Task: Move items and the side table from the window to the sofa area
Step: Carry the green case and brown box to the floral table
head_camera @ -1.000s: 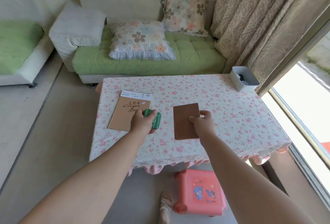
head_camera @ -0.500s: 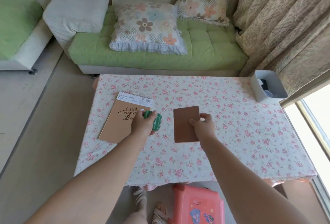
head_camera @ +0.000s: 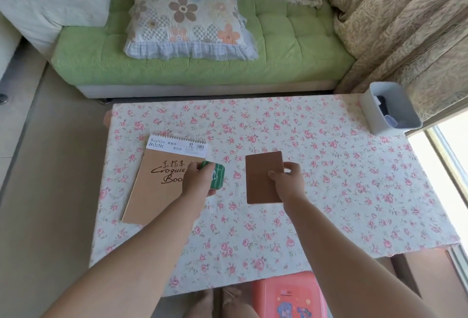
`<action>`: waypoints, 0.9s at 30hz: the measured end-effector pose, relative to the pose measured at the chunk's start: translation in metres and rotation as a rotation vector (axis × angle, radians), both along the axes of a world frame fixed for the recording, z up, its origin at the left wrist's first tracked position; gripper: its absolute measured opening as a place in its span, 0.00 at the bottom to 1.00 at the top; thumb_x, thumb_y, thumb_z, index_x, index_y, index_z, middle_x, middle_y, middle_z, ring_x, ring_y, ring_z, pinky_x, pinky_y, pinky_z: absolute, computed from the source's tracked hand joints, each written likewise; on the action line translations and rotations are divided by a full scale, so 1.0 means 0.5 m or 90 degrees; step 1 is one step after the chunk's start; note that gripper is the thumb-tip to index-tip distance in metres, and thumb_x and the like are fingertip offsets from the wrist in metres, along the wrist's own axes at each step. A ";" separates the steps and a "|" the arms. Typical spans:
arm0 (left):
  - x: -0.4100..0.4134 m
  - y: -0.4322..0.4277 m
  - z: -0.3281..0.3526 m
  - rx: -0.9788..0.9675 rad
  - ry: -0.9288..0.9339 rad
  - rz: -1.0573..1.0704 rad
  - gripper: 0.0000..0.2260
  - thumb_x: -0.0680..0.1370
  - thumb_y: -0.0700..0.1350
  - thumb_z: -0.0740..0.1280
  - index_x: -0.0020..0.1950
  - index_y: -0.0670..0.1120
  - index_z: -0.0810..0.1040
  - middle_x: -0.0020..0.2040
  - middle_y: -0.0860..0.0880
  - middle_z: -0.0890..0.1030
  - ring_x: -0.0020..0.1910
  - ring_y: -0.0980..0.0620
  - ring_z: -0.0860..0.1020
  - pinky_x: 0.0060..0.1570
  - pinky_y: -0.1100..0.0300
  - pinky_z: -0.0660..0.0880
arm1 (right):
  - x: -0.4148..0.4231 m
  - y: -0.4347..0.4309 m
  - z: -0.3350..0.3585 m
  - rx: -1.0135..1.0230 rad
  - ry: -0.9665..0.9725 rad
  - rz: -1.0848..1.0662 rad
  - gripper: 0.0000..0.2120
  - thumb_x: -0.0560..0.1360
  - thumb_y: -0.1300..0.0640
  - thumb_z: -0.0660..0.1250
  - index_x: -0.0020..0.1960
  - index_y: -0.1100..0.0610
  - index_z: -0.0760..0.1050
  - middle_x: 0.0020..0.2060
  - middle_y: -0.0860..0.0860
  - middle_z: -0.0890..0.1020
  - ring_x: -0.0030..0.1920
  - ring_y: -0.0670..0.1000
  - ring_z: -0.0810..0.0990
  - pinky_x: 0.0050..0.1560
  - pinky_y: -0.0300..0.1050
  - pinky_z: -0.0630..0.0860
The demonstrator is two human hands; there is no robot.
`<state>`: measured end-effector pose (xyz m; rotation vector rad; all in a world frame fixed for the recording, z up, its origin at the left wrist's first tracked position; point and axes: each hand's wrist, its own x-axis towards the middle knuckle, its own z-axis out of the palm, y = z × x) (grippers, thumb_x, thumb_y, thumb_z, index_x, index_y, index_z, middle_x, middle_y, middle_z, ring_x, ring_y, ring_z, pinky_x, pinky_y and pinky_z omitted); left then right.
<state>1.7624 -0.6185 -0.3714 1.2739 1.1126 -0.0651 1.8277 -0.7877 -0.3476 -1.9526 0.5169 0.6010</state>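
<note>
The side table [head_camera: 316, 173] wears a floral cloth and stands in front of the green sofa [head_camera: 291, 46]. My left hand [head_camera: 197, 181] grips a small green box [head_camera: 217, 177] over the right edge of a brown sketch book [head_camera: 159, 178] that lies on the table's left. My right hand [head_camera: 287, 182] holds a plain brown notebook [head_camera: 260, 175] by its right edge, low over the middle of the table. A grey bin [head_camera: 379, 112] with dark items sits at the table's far right corner.
Two flowered cushions [head_camera: 187, 11] rest on the sofa. A beige curtain [head_camera: 405, 26] hangs at the right beside the bright window [head_camera: 453, 160]. A pink plastic stool [head_camera: 291, 297] stands under the table's near edge, by my feet. Bare floor lies to the left.
The view has come closer and tipped down over the table. Both hands keep their hold on the green box and the brown notebook, in nearly the same places over the cloth.
</note>
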 end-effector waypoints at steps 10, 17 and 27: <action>0.068 -0.017 -0.226 -0.010 0.073 -0.004 0.07 0.78 0.45 0.66 0.52 0.43 0.71 0.51 0.43 0.77 0.50 0.42 0.78 0.47 0.49 0.79 | 0.100 0.005 -0.208 0.000 0.045 0.003 0.18 0.75 0.62 0.64 0.63 0.54 0.65 0.50 0.52 0.76 0.48 0.55 0.78 0.48 0.51 0.78; 0.102 -0.052 -0.371 0.057 0.135 -0.060 0.07 0.77 0.45 0.66 0.51 0.44 0.72 0.49 0.45 0.76 0.50 0.44 0.76 0.55 0.44 0.77 | 0.117 -0.022 -0.362 -0.020 0.079 0.034 0.17 0.75 0.61 0.64 0.61 0.53 0.65 0.48 0.52 0.77 0.47 0.54 0.79 0.48 0.50 0.78; 0.132 -0.065 -0.427 0.141 0.158 -0.065 0.13 0.76 0.44 0.67 0.58 0.41 0.75 0.49 0.47 0.76 0.53 0.43 0.77 0.43 0.59 0.70 | 0.138 -0.012 -0.429 -0.039 0.069 0.115 0.14 0.76 0.60 0.64 0.57 0.49 0.63 0.49 0.53 0.78 0.49 0.55 0.79 0.48 0.54 0.80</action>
